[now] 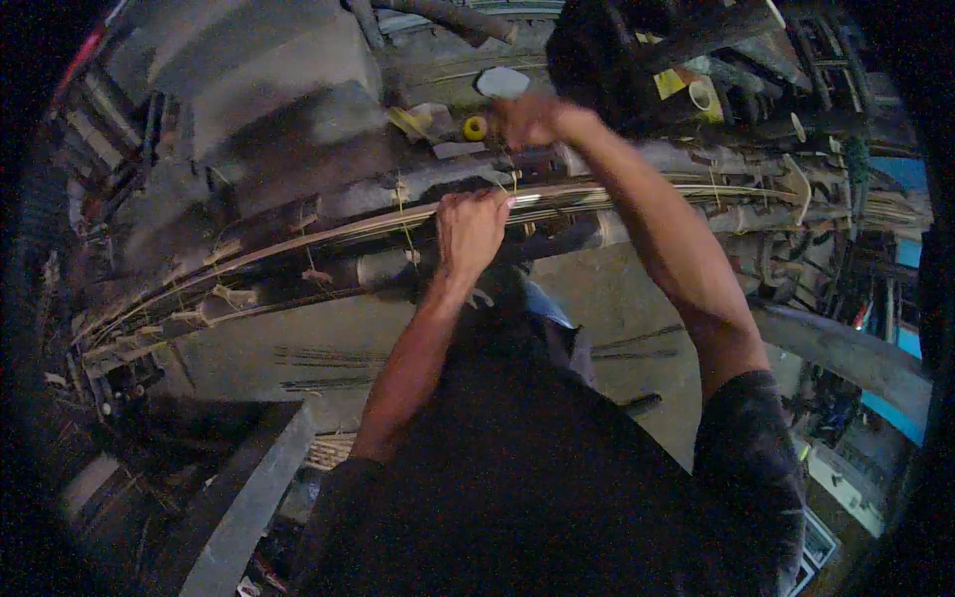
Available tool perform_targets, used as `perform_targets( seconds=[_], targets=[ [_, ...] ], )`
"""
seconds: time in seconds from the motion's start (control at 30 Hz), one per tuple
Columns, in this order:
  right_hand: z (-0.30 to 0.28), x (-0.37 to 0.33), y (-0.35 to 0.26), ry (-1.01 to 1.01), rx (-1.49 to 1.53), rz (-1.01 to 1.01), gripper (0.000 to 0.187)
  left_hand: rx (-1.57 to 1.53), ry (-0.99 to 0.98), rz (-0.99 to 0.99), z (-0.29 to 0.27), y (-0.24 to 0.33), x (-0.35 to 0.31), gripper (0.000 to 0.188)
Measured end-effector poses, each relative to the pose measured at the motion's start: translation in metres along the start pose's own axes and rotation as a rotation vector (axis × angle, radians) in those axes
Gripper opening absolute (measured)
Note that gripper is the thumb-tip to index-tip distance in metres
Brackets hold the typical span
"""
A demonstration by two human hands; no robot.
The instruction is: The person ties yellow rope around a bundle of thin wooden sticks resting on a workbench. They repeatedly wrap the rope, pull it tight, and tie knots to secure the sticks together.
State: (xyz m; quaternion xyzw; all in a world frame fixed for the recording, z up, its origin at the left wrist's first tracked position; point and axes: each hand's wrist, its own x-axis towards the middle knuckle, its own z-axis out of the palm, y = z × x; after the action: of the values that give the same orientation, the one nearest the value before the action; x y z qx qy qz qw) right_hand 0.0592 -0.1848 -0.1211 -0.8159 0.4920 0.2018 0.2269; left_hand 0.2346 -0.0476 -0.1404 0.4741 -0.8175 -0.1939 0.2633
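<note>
A long bundle of thin, pale strips [328,235], perhaps split bamboo, runs from side to side before me, bending with the lens. My left hand [472,231] is closed over the bundle near its middle. Beside its thumb, a thin yellowish tie [511,186] rises from the strips. My right hand [537,119] is raised beyond the bundle and smeared by motion, so its fingers and anything in them cannot be made out. Just left of it lies a yellow roll [476,128], perhaps tape. A pale, flat piece [502,83] lies just past the right hand.
Dark poles [373,269] with several ties around them support the bundle. A grey beam [244,507] stands at the lower left, and another beam [836,343] at the right. Several dark rods [333,356] lie on the floor. Clutter with a yellow item [669,84] sits at the far right.
</note>
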Motion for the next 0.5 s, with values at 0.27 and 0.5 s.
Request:
perform_targets(
  seconds=[0.27,0.5],
  targets=[
    [0.107,-0.147,-0.134,0.572,1.173,-0.444,0.023,0.103,-0.043,0.044,-0.006,-0.004,-0.003,0.016],
    [0.181,-0.119,-0.164,0.339,0.529,-0.257,0.025,-0.745,-0.201,-0.328,-0.015,0.013,0.095,0.034]
  ],
)
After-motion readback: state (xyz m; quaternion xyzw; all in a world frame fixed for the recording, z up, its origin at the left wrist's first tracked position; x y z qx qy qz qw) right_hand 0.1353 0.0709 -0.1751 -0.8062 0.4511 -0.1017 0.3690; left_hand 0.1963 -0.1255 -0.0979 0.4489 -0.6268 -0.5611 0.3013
